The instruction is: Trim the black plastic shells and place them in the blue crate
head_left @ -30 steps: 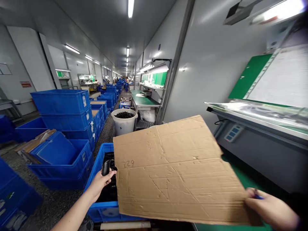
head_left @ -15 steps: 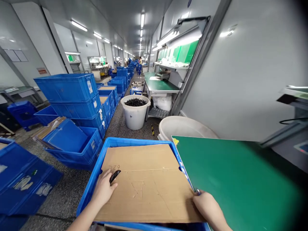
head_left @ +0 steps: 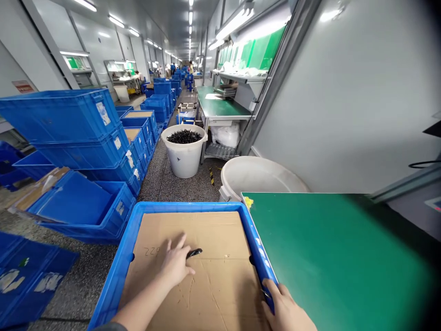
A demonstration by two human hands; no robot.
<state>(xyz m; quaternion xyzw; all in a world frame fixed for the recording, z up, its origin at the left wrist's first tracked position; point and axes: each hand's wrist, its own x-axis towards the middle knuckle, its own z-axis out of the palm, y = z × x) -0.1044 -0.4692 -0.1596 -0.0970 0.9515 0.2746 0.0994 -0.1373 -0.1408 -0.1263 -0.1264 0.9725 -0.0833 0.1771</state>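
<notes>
Black piece point(head_left: 195, 253), partly hidden by left hand point(head_left: 175, 263)

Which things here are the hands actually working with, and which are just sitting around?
Working with: left hand, black piece, cardboard sheet, blue crate, right hand.
Just sitting around: white bucket of black pieces, white tub, stacked blue crates, green workbench.

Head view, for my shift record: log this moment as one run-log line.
left hand on cardboard sheet, beside black part | right hand at blue crate rim | green work surface right of crate
</notes>
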